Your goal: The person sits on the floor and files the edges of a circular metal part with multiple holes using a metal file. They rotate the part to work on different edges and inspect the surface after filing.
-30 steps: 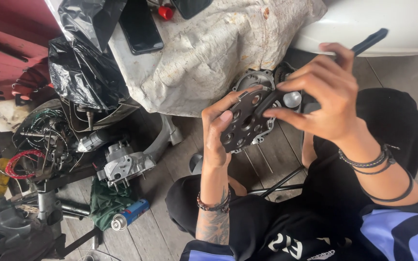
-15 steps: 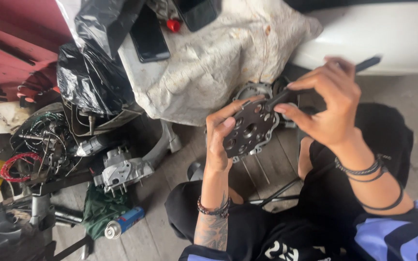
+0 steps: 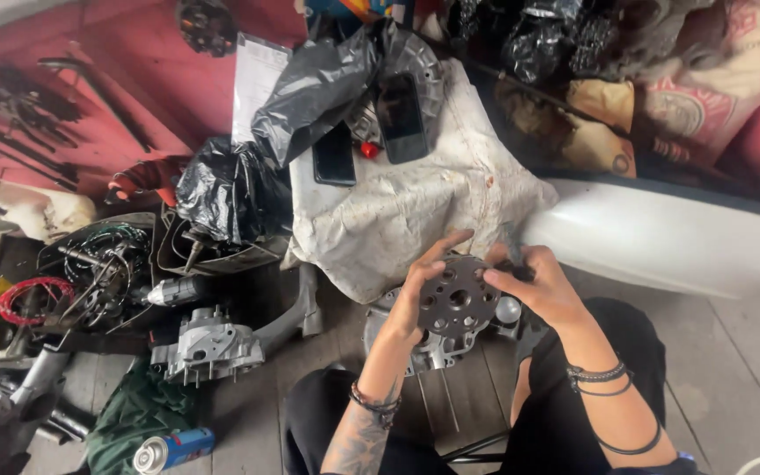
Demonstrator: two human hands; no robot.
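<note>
My left hand (image 3: 421, 286) holds a dark round metal disc with several holes (image 3: 459, 297) by its left rim, fingers spread behind it. On the disc's right edge sits my right hand (image 3: 534, 286), closed around a dark tool whose tip is hidden at the disc. Below the disc stands a grey engine casing (image 3: 428, 347) with thin studs sticking out toward me. My knees in black trousers frame the casing.
A dirty white sack (image 3: 398, 211) carries two dark phones (image 3: 400, 117). Black plastic bags (image 3: 222, 189) lie left of it, then a grey engine part (image 3: 208, 347), wire coils (image 3: 37, 295), a blue spray can (image 3: 173, 449) and a green cloth. A white panel (image 3: 661, 237) runs right.
The view has tilted up and back, showing more of the wall and clutter. My right hand dropped lower onto the disc's right edge, and the tool's handle no longer sticks up.
</note>
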